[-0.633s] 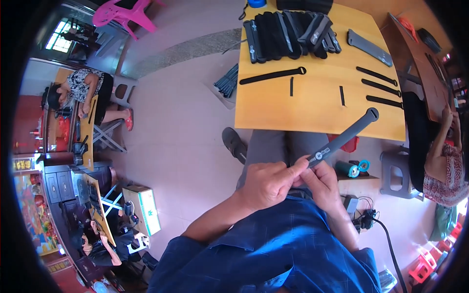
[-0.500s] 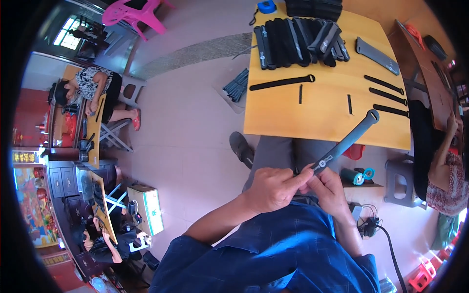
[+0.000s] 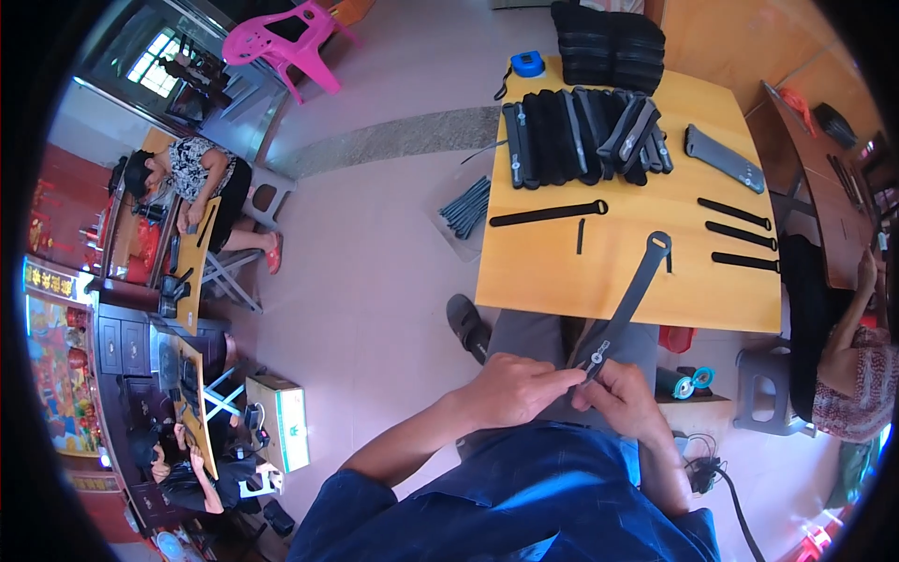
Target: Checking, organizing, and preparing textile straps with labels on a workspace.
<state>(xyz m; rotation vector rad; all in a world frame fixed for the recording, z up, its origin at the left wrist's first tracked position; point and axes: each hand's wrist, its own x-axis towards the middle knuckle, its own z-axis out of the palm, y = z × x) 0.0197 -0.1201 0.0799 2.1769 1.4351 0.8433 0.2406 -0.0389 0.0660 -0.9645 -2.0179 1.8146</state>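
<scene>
A dark grey hook-and-loop cable strap [image 3: 633,298] with a slotted round end slants up and away over the near edge of the yellow table [image 3: 534,281]. Its lower end is pinched between the fingertips of my left hand [image 3: 518,391] and the thumb and fingers of my right hand [image 3: 626,401], in front of my lap. One black strap [image 3: 548,214] lies flat across the table's left half. Several more straps [image 3: 742,236] rest in a row along the right edge. Farther back sits a wide pile of bundled straps [image 3: 562,140].
At the table's back are a black stack [image 3: 613,47] and a blue tape measure [image 3: 527,64]. A grey strap bundle [image 3: 726,159] lies at right. Below stand a teal-lidded flask [image 3: 688,382] and a grey stool [image 3: 768,389]. Other people work at tables left and right.
The view has tilted, so the table appears lower. The strap in my hands has swung to point more straight away from me, its slotted end now nearer the table's middle.
</scene>
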